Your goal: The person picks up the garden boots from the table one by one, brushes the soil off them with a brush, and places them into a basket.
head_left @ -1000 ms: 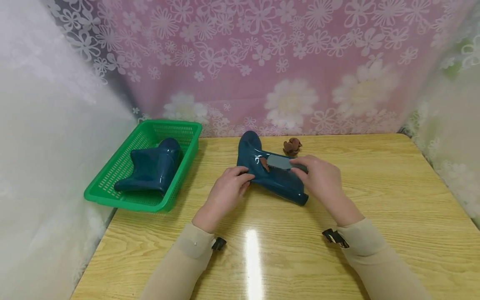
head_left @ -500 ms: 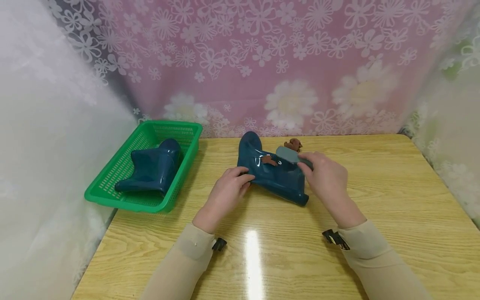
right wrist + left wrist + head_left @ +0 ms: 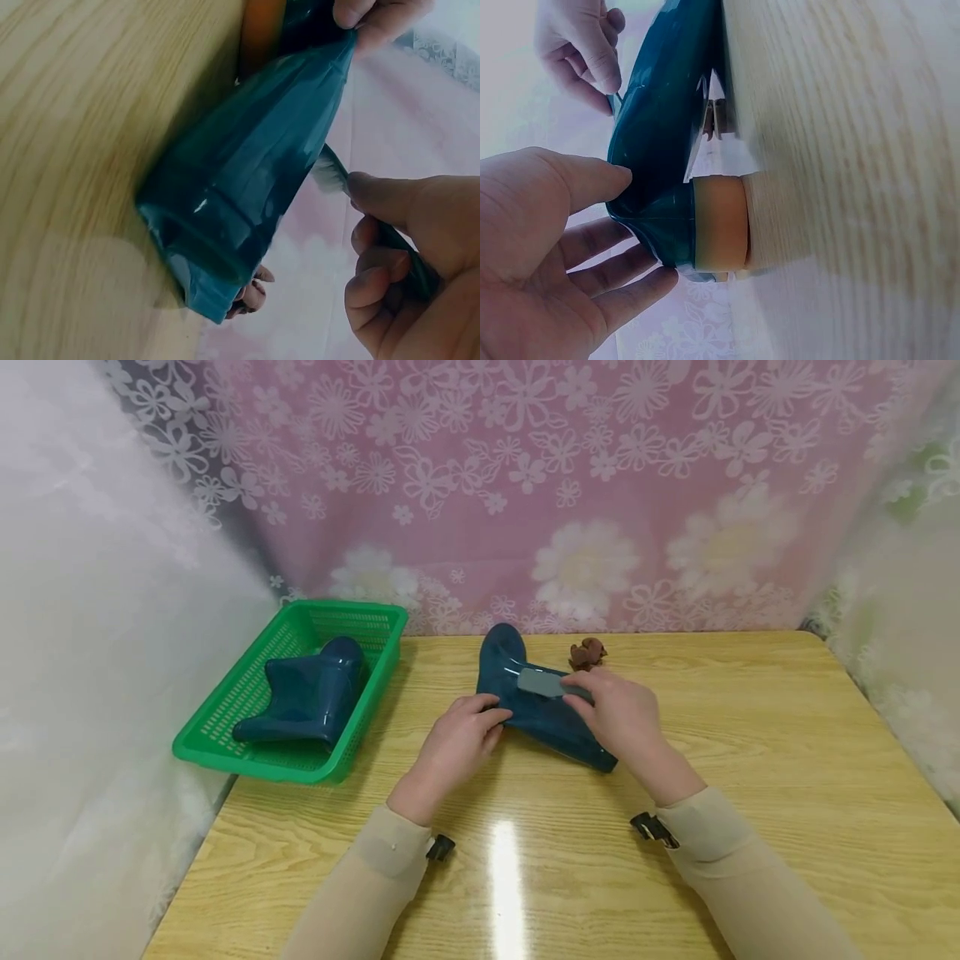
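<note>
A glossy dark blue rain boot [image 3: 551, 731] lies on its side on the wooden table, toe pointing away and shaft to the right. My left hand [image 3: 456, 739] grips it near the heel; in the left wrist view the thumb is on one side, fingers on the other, beside the orange sole [image 3: 720, 225]. My right hand [image 3: 622, 710] holds a grey-backed brush [image 3: 538, 682] by its handle, the head flat over the boot's ankle. Pale bristles [image 3: 328, 176] face the boot in the right wrist view. A crumpled brown clump [image 3: 587, 653] lies just behind the shaft.
To the left stands a green plastic basket [image 3: 255, 768] with a second blue boot [image 3: 307, 693] lying in it. A pink floral curtain [image 3: 480, 527] hangs along the table's back edge, and pale sheeting rises at both sides.
The brush moved right and up along the boot, then back left toward the ankle. A brown scrap seen on the boot earlier is now out of sight. My left hand stayed put.
</note>
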Tool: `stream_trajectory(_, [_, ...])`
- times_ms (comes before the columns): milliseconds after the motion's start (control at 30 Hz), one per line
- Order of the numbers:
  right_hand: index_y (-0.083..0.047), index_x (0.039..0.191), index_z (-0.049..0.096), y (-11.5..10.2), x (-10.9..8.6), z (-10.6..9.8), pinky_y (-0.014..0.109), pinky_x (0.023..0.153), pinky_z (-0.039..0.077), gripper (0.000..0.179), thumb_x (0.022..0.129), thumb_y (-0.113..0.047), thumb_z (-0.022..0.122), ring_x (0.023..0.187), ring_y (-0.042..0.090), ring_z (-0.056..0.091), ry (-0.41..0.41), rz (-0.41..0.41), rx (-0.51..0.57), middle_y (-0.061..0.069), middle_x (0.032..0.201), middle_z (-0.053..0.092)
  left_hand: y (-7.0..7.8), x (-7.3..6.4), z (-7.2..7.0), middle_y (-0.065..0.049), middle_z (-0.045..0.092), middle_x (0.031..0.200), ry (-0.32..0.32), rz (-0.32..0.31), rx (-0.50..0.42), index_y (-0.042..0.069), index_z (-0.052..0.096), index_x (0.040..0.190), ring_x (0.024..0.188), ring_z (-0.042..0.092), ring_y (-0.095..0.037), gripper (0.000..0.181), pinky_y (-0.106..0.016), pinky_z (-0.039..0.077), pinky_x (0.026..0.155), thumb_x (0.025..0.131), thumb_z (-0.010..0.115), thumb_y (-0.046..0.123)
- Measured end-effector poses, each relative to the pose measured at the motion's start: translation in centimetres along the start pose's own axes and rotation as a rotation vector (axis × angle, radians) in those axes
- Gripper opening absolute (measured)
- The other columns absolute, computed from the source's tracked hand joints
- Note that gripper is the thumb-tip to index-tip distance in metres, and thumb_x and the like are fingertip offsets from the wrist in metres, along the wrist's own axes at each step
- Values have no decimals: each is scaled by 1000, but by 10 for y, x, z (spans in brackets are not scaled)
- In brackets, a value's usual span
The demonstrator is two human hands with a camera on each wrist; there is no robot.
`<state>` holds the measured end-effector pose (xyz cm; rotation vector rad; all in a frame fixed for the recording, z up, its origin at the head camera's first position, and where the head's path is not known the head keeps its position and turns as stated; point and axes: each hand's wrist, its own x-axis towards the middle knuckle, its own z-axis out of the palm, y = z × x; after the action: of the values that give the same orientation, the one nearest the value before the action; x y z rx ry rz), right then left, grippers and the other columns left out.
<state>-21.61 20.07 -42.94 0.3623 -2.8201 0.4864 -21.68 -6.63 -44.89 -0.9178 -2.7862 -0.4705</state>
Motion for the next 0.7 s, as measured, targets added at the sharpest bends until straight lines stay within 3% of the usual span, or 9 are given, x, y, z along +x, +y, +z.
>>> stream_trajectory(233, [-20, 136, 79, 12, -7, -2, 37, 45, 37, 31, 106, -29, 80, 51, 17, 54, 10, 60, -19, 12, 130, 76, 2, 0, 2, -15, 69, 143, 26, 26, 43, 12, 79, 136, 131, 65, -35, 28, -42, 56, 108, 109, 74, 14])
stream_trajectory(500, [-17, 133, 81, 24, -20, -12, 37, 45, 39, 30, 104, -26, 81, 55, 21, 59, 82, 93, -32, 14, 117, 78, 4, 0, 5, -13, 68, 144, 22, 18, 90, 14, 80, 135, 130, 65, -35, 27, -42, 57, 108, 109, 74, 15])
stream_trajectory(700, [-16, 135, 79, 18, -22, -21, 38, 44, 38, 32, 105, -25, 80, 53, 22, 58, 149, 108, -32, 17, 123, 77, 5, -1, 6, -13, 68, 144, 20, 5, 88, 14, 80, 135, 129, 65, -34, 27, -42, 57, 107, 109, 74, 15])
